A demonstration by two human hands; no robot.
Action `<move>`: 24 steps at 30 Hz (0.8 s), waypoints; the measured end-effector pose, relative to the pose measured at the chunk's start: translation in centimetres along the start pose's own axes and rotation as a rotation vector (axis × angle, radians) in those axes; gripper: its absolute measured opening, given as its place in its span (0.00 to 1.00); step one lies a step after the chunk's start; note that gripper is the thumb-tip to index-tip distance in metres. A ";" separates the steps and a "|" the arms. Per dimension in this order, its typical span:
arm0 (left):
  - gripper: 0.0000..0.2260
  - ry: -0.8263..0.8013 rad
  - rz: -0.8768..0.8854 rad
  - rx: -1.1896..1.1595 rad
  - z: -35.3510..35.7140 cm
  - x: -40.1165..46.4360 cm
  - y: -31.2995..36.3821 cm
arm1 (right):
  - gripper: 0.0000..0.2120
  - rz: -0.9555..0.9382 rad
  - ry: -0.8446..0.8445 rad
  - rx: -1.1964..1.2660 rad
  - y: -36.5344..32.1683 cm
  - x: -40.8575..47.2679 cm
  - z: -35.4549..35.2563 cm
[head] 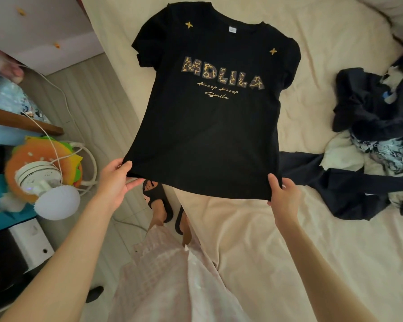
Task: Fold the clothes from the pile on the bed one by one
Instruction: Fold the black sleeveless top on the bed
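A black T-shirt (207, 126) with leopard-print letters "MDLILA" lies front side up, its collar and shoulders resting on the cream bed (289, 240). Its hem is lifted off the bed toward me. My left hand (116, 180) pinches the hem's left corner, thumb on top. My right hand (283, 194) pinches the right corner the same way. The pile of clothes (377, 140), dark and patterned garments, sits at the bed's right side, with a dark piece (323, 180) spread out from it behind the shirt's right edge.
The bed's left edge runs beside a strip of floor (84, 94) where my sandalled feet (163, 205) stand. Left of that are a shelf with a burger-shaped plush (30, 154), a white round lamp (56, 201) and cables. A pillow (396, 10) lies at the far right corner.
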State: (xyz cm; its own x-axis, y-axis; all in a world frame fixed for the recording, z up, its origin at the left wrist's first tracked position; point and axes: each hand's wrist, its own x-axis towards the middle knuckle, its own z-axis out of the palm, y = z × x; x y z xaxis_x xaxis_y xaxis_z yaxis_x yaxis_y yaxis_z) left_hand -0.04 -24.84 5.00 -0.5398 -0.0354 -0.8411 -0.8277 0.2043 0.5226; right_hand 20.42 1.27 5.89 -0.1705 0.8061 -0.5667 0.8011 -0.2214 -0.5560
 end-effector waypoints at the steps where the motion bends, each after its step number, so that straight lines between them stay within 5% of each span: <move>1: 0.09 0.025 -0.021 0.067 0.1 0.0 -0.4 | 0.15 0.011 -0.018 -0.045 0.1 0.2 -0.5; 4: 0.15 0.108 0.021 0.425 1.4 0.1 -1.5 | 0.18 0.059 -0.161 -0.217 0.3 0.9 -1.6; 7: 0.20 0.079 0.235 0.779 4.5 -0.5 -1.7 | 0.19 -0.045 -0.101 -0.362 -0.5 3.4 -2.0; 11: 0.22 -0.143 0.558 1.020 10.1 -0.5 -1.4 | 0.15 -0.079 0.011 -0.264 -3.7 8.1 -1.5; 15: 0.24 -0.249 0.782 1.328 16.0 0.4 -0.7 | 0.15 -0.034 -0.067 -0.007 -7.7 14.1 -0.1; 19: 0.29 -0.314 0.710 1.553 19.8 2.5 0.1 | 0.22 0.232 -0.363 0.486 -11.0 19.3 0.9; 24: 0.30 -0.357 0.590 1.680 21.1 4.0 0.1 | 0.27 0.342 -0.535 0.704 -14.5 22.2 2.5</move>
State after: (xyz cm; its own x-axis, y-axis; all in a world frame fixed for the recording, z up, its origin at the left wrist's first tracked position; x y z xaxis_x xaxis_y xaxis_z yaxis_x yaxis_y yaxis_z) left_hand 0.96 -4.35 -1.32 -0.4304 0.5413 -0.7223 0.5792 0.7794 0.2390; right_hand 3.63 21.00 -0.17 -0.3706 0.3168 -0.8731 0.3562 -0.8197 -0.4486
